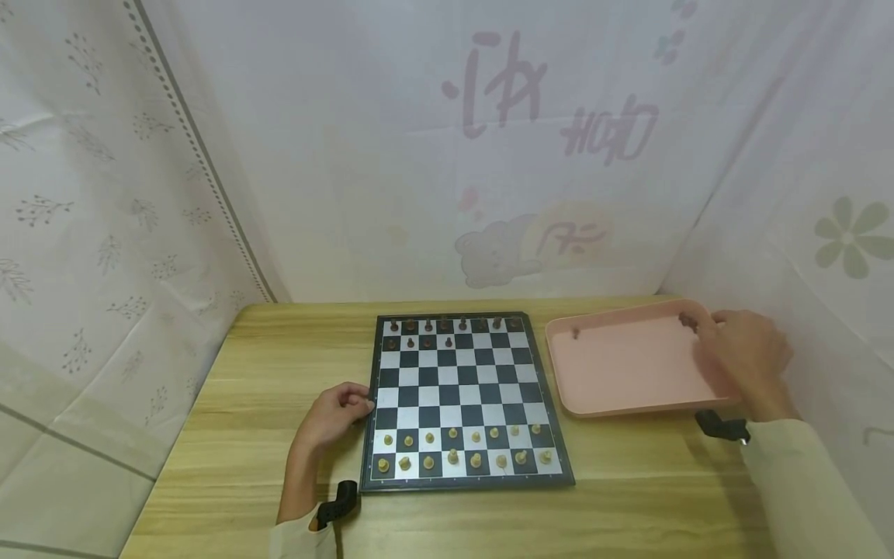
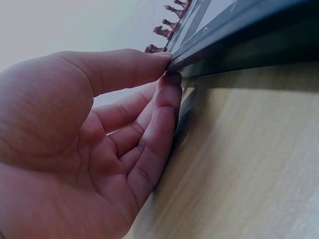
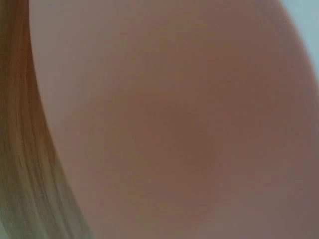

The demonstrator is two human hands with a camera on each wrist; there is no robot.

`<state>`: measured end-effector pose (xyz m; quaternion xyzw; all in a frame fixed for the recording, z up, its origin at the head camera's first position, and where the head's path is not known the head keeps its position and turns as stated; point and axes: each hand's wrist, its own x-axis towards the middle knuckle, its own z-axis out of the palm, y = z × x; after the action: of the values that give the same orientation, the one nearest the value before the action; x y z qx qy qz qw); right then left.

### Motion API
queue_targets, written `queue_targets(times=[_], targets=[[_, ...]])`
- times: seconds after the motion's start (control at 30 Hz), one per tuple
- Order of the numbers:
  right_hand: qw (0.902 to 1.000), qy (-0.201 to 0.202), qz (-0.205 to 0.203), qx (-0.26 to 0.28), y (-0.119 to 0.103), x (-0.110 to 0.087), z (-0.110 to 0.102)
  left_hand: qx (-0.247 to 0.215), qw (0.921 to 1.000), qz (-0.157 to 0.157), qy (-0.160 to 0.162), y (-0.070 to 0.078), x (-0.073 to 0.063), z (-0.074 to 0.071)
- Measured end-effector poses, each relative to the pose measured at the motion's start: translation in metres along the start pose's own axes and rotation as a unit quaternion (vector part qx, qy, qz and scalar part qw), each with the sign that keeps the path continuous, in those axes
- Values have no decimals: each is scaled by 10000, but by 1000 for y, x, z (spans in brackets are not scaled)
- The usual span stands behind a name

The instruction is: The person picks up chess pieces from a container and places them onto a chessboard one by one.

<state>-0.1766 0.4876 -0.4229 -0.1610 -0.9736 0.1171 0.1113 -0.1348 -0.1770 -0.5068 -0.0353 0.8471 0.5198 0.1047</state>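
A black-framed chessboard (image 1: 457,373) lies on the table. Light pieces (image 1: 476,460) fill its two near rows; dark red-brown pieces (image 1: 428,324) line the far row, and several dark pawns stand on the left of the row before it. My left hand (image 1: 337,415) grips the board's left edge, thumb at the rim and fingers curled by its underside in the left wrist view. Over the right end of a pink tray (image 1: 628,407), my right hand (image 1: 750,349) reaches down, fingertips right at a cluster of dark pieces (image 1: 687,320); I cannot tell whether they pinch one.
One small dark piece (image 1: 576,334) sits at the tray's left side. Behind the wooden table (image 1: 244,435) hangs a pale printed curtain (image 1: 391,155), with more curtain on both sides. Blurred pink fills most of the right wrist view.
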Motion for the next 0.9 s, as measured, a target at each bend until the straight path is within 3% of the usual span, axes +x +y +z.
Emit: queue_targets(times=[0.4, 0.67, 0.9], targets=[[9997, -228, -30, -97, -1, -1, -2, -17, 10000, 13, -16, 2, -1, 0], [9969, -778, -57, -130, 18, -5, 18, 18, 9999, 141, -31, -1, 1, -1], [9937, -1120, 66, -39, 29, -10, 32, -15, 10000, 4, -23, 1, 0, -1]])
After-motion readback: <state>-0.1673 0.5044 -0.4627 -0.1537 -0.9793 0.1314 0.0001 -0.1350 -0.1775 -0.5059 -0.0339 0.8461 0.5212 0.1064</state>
